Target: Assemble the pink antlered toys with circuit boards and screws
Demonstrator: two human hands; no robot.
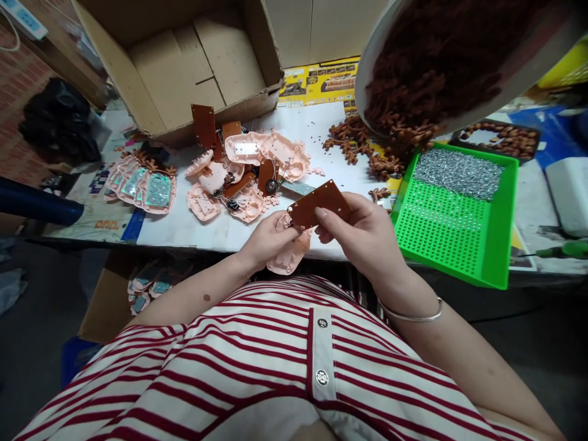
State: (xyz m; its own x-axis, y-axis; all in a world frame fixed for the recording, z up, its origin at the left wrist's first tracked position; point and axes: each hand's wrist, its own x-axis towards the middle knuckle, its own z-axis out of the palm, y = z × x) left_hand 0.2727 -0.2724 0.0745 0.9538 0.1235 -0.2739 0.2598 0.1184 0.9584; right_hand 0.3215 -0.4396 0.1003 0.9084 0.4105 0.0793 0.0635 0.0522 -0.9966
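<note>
A brown circuit board (321,205) is pinched in my right hand (362,229), thumb on its face, tilted above the table's front edge. My left hand (271,236) is closed at the board's left end, its fingertips partly hidden there. Under the board hangs a pink plastic shell (287,256), its upper part hidden by the board and my left fingers. Beyond my hands lies a pile of pink shells (275,153) with brown boards, wires and small round black parts.
A green perforated tray (452,239) of small metal screws stands at right. Behind it, a tipped tub (367,55) spills brown parts. An open cardboard box (160,116) is at back left, near stacked shells with boards (158,191). More shells lie in a box below.
</note>
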